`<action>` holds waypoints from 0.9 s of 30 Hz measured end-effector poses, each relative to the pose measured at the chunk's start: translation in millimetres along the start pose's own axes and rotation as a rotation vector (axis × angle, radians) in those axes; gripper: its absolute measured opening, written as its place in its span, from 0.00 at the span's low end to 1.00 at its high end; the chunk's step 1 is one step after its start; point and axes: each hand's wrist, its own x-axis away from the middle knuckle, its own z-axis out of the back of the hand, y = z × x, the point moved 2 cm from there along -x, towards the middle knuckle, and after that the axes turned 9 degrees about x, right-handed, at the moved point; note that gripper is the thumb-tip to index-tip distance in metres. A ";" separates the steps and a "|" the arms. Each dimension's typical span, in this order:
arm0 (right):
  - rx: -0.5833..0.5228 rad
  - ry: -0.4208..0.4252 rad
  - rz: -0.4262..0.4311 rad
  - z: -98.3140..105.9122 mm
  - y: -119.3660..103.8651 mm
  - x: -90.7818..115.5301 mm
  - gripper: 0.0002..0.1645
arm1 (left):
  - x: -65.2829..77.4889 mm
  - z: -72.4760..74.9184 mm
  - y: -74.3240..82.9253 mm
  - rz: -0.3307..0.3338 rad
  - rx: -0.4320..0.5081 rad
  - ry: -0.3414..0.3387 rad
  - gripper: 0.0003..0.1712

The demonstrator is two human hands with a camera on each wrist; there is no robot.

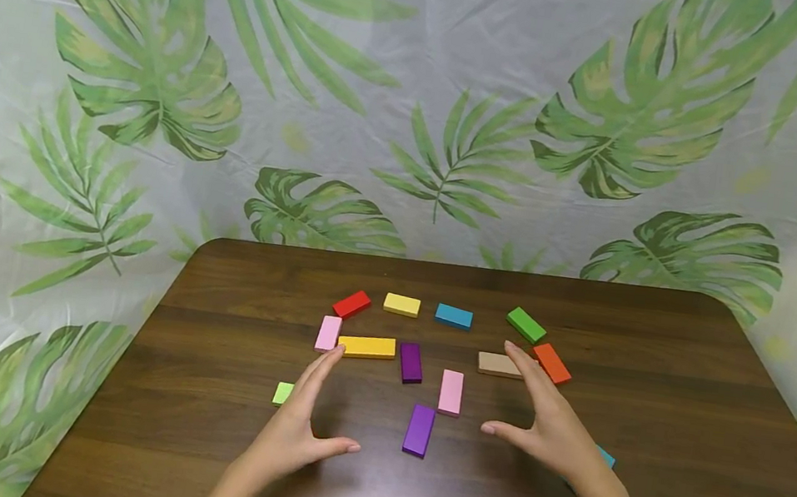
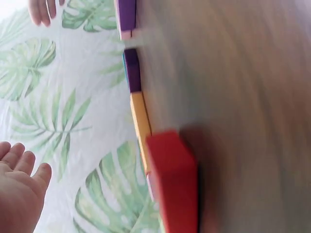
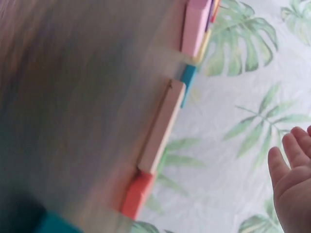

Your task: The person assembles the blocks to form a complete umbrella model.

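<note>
My left hand hovers over the table with thumb and fingers spread, holding nothing. My right hand is likewise raised with fingers apart and nothing in it. Between them lie a purple block, a pink block and a dark purple block. Near the left fingertips are a long yellow-orange block and another pink block. A tan block lies by the right fingertips, close to an orange-red block. Close to the left wrist camera stands a red block, hidden in the head view.
Along the back lie a red block, a yellow block, a blue block and a green block. A light green block and a teal block are partly covered by my hands. A leaf-patterned cloth hangs behind the table.
</note>
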 end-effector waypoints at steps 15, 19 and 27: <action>-0.139 -0.074 -0.094 -37.7 8.5 -11.8 0.56 | -3.3 -35.6 -9.4 0.178 0.142 -0.093 0.60; -0.168 -0.092 -0.098 -45.8 10.8 -14.1 0.55 | -3.9 -41.7 -15.7 0.199 0.146 -0.145 0.56; -0.208 -0.109 -0.104 -59.3 19.6 -13.9 0.52 | -6.8 -50.3 -26.8 0.175 0.110 -0.229 0.51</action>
